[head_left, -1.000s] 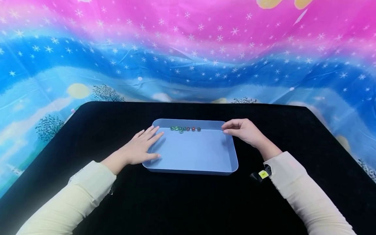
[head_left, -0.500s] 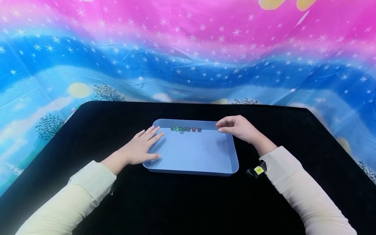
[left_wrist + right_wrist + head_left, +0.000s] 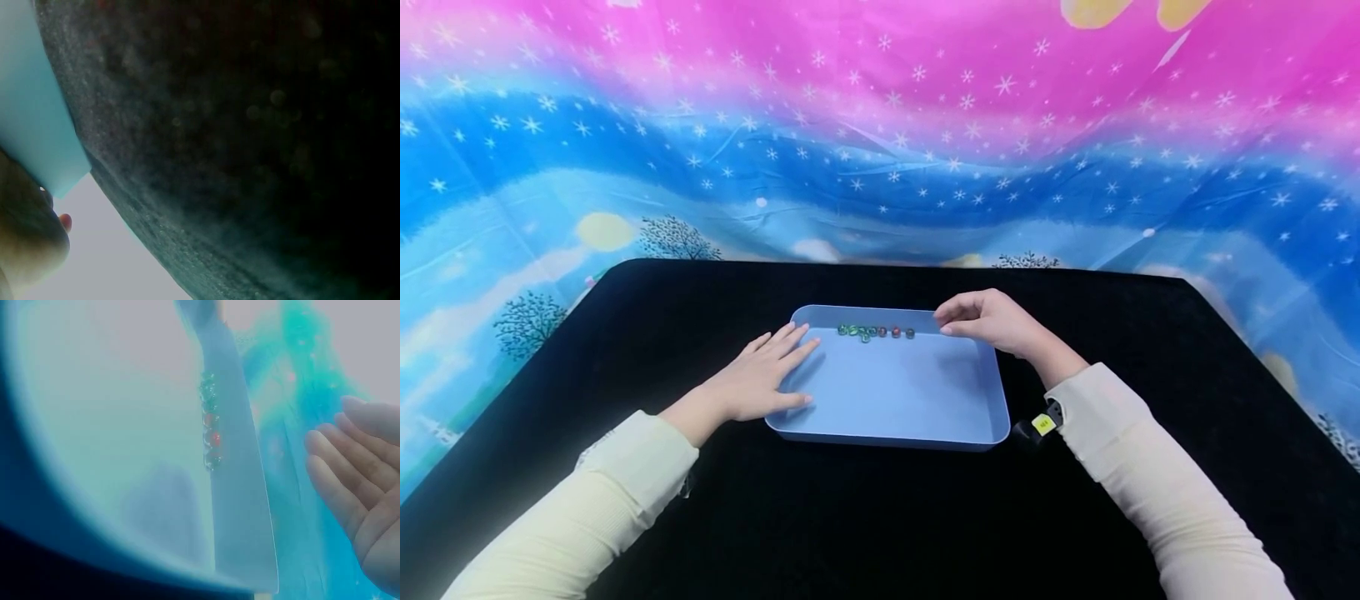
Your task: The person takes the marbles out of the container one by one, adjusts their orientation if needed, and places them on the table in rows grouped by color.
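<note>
A shallow blue-grey tray [image 3: 887,392] lies on the black-covered table. Along its far wall sits a row of small glass marbles [image 3: 853,331], green ones at the left and reddish ones toward the right; the right wrist view shows these marbles [image 3: 211,422] against the wall too. My left hand [image 3: 760,375] is spread over the tray's left rim, fingers straight. Over the far right part of the tray hovers my right hand [image 3: 985,321], its fingers loosely bent. In the right wrist view the right hand's palm [image 3: 369,481] shows nothing in it.
Black cloth [image 3: 880,517] covers the table around the tray. Behind the table hangs a pink and blue backdrop [image 3: 880,133] with snowflakes. A small dark device with a yellow label [image 3: 1043,425] is strapped at the right wrist.
My right hand has moved left along the tray's far rim, from the right corner toward the marbles. The left hand and the marbles stay where they were.
</note>
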`<state>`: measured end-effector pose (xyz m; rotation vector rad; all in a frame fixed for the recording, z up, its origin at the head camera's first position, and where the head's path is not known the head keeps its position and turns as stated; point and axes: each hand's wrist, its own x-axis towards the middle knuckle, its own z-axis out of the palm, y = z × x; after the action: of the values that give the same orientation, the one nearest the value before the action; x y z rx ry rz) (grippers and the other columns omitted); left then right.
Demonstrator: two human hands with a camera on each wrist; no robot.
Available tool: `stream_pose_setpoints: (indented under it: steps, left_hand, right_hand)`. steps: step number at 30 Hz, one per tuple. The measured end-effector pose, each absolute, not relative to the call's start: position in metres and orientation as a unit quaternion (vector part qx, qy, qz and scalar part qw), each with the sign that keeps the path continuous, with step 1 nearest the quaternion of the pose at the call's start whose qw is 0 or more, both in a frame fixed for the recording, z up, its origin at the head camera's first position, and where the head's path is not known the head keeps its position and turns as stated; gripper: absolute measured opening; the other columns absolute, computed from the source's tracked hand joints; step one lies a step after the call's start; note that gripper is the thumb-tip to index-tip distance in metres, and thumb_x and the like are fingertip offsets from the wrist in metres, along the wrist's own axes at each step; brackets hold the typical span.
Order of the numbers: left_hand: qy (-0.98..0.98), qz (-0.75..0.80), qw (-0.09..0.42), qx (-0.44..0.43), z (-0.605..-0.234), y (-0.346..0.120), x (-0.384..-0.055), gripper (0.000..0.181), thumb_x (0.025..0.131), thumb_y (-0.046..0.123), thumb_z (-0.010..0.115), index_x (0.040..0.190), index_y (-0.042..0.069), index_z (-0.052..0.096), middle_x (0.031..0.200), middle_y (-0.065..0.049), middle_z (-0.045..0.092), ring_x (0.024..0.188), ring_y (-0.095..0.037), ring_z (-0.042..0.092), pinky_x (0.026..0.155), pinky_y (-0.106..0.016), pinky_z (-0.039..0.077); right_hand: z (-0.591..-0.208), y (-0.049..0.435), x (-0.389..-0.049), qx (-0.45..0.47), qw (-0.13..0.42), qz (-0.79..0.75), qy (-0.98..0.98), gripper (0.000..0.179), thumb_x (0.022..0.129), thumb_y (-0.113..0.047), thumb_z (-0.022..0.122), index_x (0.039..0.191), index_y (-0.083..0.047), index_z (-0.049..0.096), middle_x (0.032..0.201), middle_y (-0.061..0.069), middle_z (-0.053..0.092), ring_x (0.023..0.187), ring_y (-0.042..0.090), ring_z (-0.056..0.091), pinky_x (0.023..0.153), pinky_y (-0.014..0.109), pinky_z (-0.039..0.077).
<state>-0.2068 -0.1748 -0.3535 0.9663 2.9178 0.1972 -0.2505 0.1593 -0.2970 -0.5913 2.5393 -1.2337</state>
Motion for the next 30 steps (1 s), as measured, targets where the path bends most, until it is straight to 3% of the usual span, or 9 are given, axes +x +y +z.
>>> stream_pose_setpoints:
  steps: [30]
  left_hand:
    - [0.946,0.068,0.031,0.314,-0.353,-0.174,-0.205,0.074,0.082,0.051,0.047,0.139,0.013,0.018,0.143,-0.01,0.008,0.13,-0.026,0.0,0.1,-0.046,0.007]
  right_hand:
    - [-0.284,0.15,-0.261,-0.221,0.112,-0.422,0.872,0.028,0.079,-0.023,0.063,0.102,-0.007,0.062,0.101,0.011,0.061,0.091,0.018,0.057,0.081,0.036,0.043]
